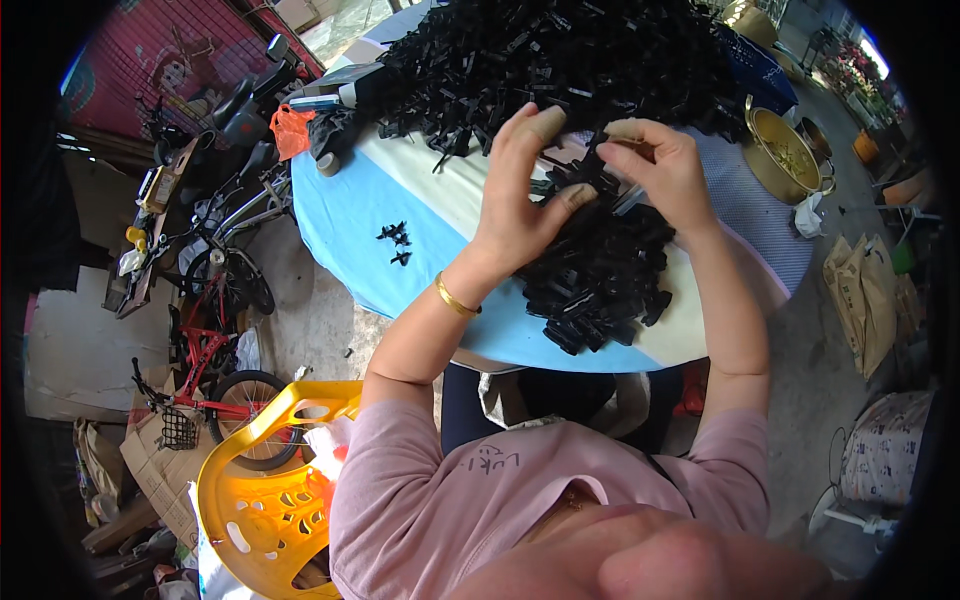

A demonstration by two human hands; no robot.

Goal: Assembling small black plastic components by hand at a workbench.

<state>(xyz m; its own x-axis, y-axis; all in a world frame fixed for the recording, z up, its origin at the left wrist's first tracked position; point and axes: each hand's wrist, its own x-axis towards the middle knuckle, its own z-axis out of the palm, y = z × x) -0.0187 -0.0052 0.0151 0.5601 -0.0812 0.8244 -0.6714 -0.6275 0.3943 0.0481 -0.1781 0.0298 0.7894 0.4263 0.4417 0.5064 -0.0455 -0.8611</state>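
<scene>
Both my hands are raised over a round table covered with a striped cloth, above a heap of small black plastic clip-like pieces near its front edge. My left hand, with beige wraps on thumb and fingertip, has its thumb and fingers apart and curved beside the black pieces. The thumb and forefinger of my right hand pinch at a small black piece; its exact shape is hard to make out. A much larger pile of black pieces covers the far side. Several loose pieces lie at the left.
At the table's right edge stands a gold-coloured metal pot. An orange plastic bag and a small roll sit at its left. A yellow plastic chair is at lower left, with a red bicycle beyond. Brown sacks stand at right.
</scene>
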